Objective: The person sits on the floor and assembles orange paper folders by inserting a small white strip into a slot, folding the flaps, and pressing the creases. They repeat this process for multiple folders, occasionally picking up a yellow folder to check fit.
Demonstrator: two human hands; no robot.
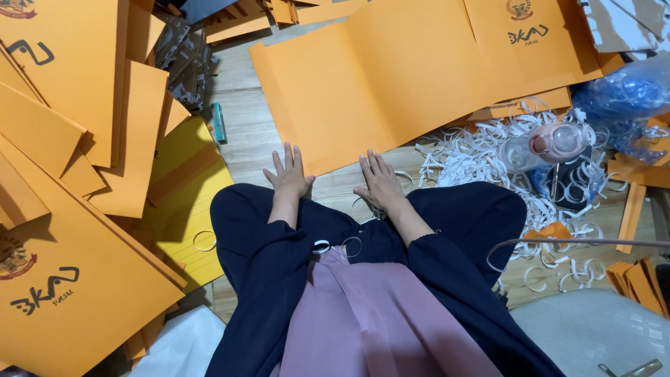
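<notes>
Mauve cloth and dark sleeves fill the near edge, and from them the left hand and right hand lie flat on the wooden floor, fingers spread wide, holding nothing. One large orange card sheet lies at twelve o'clock from them, its near edge just beyond the fingertips of both. Farther out, a heap of white paper strips with one clear pink-capped bottle sits at three o'clock, one yellow sheet at nine o'clock, and stacked orange sheets beyond it, too overlapped to count.
</notes>
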